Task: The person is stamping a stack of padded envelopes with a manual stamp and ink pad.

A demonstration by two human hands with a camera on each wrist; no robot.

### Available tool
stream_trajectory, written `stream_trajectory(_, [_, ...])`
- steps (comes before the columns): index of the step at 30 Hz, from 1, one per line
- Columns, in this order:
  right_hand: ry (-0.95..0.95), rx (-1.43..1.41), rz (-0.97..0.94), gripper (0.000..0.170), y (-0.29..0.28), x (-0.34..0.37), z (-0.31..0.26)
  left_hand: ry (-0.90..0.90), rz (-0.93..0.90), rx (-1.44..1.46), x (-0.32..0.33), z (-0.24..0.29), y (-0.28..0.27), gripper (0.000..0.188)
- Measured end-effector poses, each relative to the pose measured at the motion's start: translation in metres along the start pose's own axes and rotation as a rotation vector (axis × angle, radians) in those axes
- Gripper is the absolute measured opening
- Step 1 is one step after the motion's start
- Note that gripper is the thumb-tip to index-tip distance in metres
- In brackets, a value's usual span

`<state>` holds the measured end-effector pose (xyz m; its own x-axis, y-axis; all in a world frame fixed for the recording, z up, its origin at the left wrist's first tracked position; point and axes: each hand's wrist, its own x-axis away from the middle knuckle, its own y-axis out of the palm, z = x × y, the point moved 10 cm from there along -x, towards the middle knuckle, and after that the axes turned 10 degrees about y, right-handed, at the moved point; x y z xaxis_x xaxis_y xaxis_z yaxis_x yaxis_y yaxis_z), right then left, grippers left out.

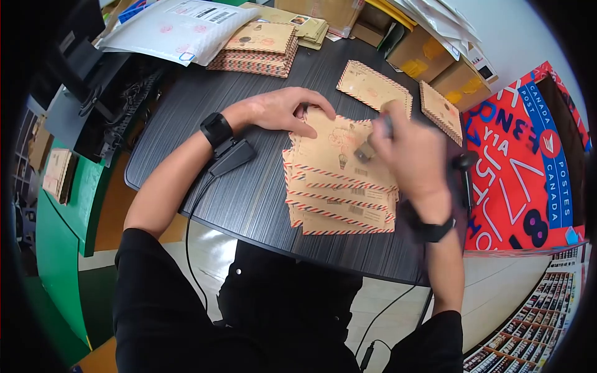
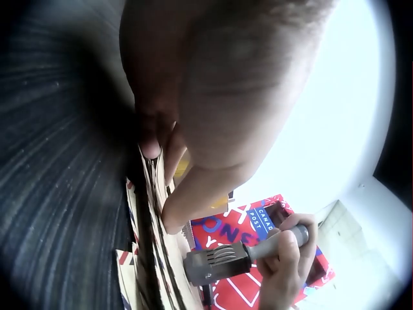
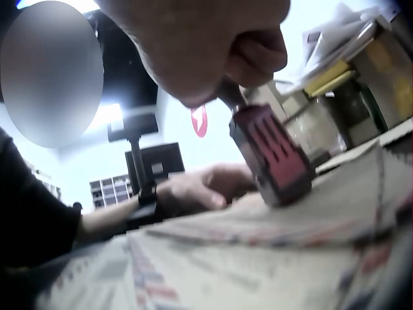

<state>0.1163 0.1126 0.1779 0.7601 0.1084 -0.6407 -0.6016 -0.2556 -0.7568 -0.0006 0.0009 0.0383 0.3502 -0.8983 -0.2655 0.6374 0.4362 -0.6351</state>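
Step in hand, as judged: stamping. The fanned envelope stack (image 1: 329, 179) lies on the dark, streaked table (image 1: 242, 186); brown paper, red-and-blue striped borders. Left hand (image 1: 283, 110) curls round the stack's far left corner, gripping it. Right hand (image 1: 413, 152) grips the hand stamp (image 2: 222, 261) by its rounded grey handle, over the stack's right side; slotted block head tilted (contact with paper: cannot tell). Next move probably calls for a square, even press.
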Motion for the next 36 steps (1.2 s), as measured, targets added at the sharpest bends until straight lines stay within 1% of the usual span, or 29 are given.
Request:
stream_trajectory(2, [0.136,-0.058,-0.208,0.018,0.04,0.01,0.014,0.096,-0.001,-0.038,-0.001,0.006,0.0,0.042])
stream_trajectory(3, [0.126,-0.059,-0.208,0.018,0.038,0.006,0.015,0.095,0.008,-0.043,0.0,0.006,-0.004,0.042])
stream_trajectory(4, [0.155,-0.132,-0.2,0.016,0.029,0.003,0.022,0.087,0.012,-0.054,0.002,0.005,-0.004,0.04])
stream_trajectory(6, [0.23,-0.27,-0.178,0.014,0.009,0.002,0.047,0.08,0.003,-0.074,0.0,0.007,-0.002,0.037])
stream_trajectory(7, [0.231,-0.266,-0.174,0.014,0.007,0.003,0.064,0.086,0.002,-0.075,-0.002,0.008,-0.002,0.037])
stream_trajectory(9, [0.659,-0.76,-0.123,0.015,0.019,0.02,0.144,0.004,0.026,-0.027,-0.001,0.002,-0.004,0.033])
stream_trajectory(10, [0.66,-0.768,-0.108,0.015,0.021,0.028,0.163,-0.039,0.03,-0.011,0.0,-0.001,-0.006,0.031])
stream_trajectory(11, [0.762,-0.882,-0.116,0.016,0.032,0.043,0.188,-0.038,0.014,-0.028,0.0,0.0,-0.006,0.031])
stream_trajectory(13, [0.974,-1.126,-0.118,0.018,0.049,0.076,0.227,-0.035,0.115,-0.087,0.001,-0.001,-0.017,0.03])
stream_trajectory(14, [0.984,-1.156,-0.085,0.018,0.047,0.084,0.24,-0.034,0.156,-0.122,-0.001,-0.002,-0.024,0.03])
stream_trajectory(15, [0.984,-1.186,-0.09,0.019,0.049,0.09,0.251,-0.036,0.121,-0.149,-0.007,-0.006,-0.025,0.03])
stream_trajectory(17, [0.988,-1.239,-0.104,0.021,0.059,0.105,0.265,-0.209,0.174,-0.016,-0.014,-0.032,-0.032,0.033])
stream_trajectory(18, [1.002,-1.264,-0.077,0.021,0.061,0.111,0.268,-0.298,0.206,0.054,-0.017,-0.043,-0.034,0.035])
stream_trajectory(19, [0.987,-1.268,-0.063,0.021,0.061,0.11,0.27,-0.303,0.18,0.036,-0.027,-0.046,-0.035,0.035])
stream_trajectory(22, [0.95,-1.276,-0.023,0.021,0.057,0.105,0.272,-0.545,0.24,0.02,-0.059,-0.067,-0.044,0.038])
stream_trajectory(23, [0.948,-1.255,-0.033,0.021,0.058,0.106,0.27,-0.545,0.226,0.009,-0.071,-0.065,-0.042,0.038])
stream_trajectory(26, [0.947,-1.216,-0.038,0.021,0.059,0.105,0.267,-0.698,0.059,-0.213,-0.092,-0.068,-0.035,0.04])
stream_trajectory(31, [0.965,-1.247,-0.029,0.022,0.059,0.108,0.271,-0.677,0.036,-0.294,-0.1,-0.087,-0.032,0.039])
stream_trajectory(34, [0.951,-1.233,-0.037,0.022,0.061,0.106,0.271,-0.642,0.068,-0.101,-0.096,-0.087,-0.032,0.032])
stream_trajectory(35, [0.95,-1.235,-0.038,0.022,0.062,0.106,0.271,-0.642,0.068,-0.107,-0.094,-0.086,-0.035,0.032])
stream_trajectory(36, [0.952,-1.236,-0.042,0.022,0.062,0.107,0.271,-0.636,0.072,0.004,-0.093,-0.085,-0.033,0.028])
